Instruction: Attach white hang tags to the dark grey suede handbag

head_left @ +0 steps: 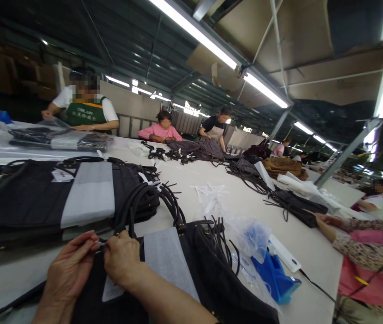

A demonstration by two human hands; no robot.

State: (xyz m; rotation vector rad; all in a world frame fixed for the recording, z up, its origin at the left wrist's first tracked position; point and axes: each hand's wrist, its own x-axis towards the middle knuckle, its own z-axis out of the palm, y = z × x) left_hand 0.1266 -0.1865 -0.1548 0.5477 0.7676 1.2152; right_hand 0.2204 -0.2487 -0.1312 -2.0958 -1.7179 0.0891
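A black bag (225, 274) lies in front of me with a pale paper band (169, 252) around it and dark handles (164, 198) looping up behind my hands. My left hand (72, 263) is closed in a pinch at the bag's near left edge; a small whitish bit shows at its fingertips. Close beside it, my right hand (123, 258) curls at the base of a handle, fingers closed, their contents hidden. A short dark strand spans the gap between the two hands. Partly under my right wrist, a white tag (112, 291) rests on the bag.
More banded black bags (19, 193) are stacked at left. To the right are a blue tape dispenser (274, 274), a white corded device (284, 254) and clear plastic (245, 234). Co-workers sit or stand around the white table (184, 180), including one in a green apron (85, 114).
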